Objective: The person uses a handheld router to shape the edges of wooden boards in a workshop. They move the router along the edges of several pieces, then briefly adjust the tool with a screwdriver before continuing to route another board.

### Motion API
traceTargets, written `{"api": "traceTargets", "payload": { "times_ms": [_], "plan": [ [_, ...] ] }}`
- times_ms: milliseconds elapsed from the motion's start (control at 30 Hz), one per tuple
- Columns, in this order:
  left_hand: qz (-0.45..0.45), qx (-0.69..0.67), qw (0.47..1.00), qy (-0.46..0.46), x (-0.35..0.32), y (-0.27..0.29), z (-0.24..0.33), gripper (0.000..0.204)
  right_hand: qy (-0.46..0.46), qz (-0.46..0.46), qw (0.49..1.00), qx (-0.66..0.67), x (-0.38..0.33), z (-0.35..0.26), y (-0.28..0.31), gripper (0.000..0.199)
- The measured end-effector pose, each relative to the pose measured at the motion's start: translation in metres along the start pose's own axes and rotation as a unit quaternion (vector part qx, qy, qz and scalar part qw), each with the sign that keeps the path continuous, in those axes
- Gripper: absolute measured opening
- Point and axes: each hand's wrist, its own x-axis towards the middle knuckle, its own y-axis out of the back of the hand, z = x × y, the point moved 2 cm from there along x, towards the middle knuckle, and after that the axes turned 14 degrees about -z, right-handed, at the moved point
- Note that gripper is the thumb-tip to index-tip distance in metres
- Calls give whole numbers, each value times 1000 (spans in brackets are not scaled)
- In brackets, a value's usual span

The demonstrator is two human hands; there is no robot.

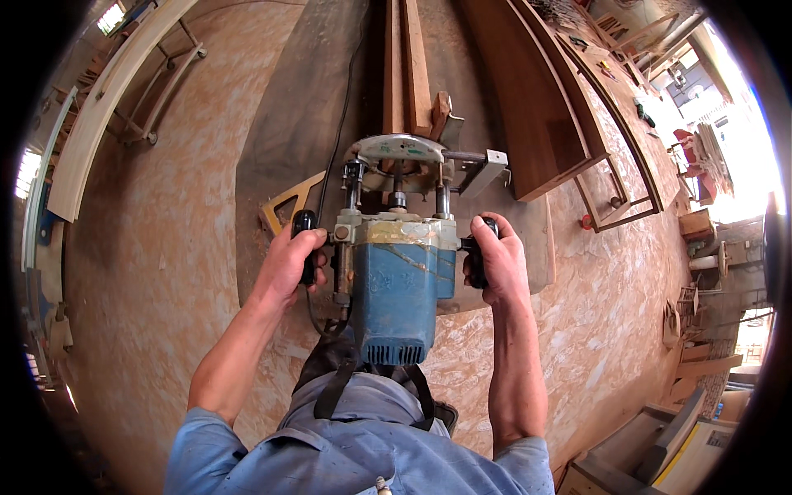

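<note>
A blue plunge router [398,285] is held up by its two black side handles, its motor end toward me. My left hand [290,260] is wrapped round the left handle and my right hand [498,256] round the right one. The router's metal base plate [398,148] faces away from me, at the near ends of two long brown wooden strips [404,66]. Whether it touches them I cannot tell. A metal edge guide [484,172] sticks out to the right of the base. From the left side the black power cord [340,124] runs off across the table.
The strips lie on a dark worktable [285,107]. A yellow triangular piece [290,205] rests on it, left of the router. Wide brown boards [524,107] stand at the right beside a wheeled metal frame [631,186]. Pale boards [103,103] rest on a cart at far left.
</note>
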Motion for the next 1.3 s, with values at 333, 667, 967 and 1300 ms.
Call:
{"api": "traceTargets", "payload": {
  "times_ms": [333,667,967,1300],
  "plan": [
    [-12,14,1000,-10,4,6,-9,27,10,-9,1000,0,2,5,0,44],
    [-6,-6,1000,-22,3,6,-11,29,0,-7,1000,-8,0,3,-3,43],
    [-17,-4,999,-27,9,10,-19,29,12,-9,1000,-8,6,13,-1,42],
    [-15,-10,999,-36,-46,-18,16,29,26,-15,999,-23,-46,-32,6,44]
  ]
}}
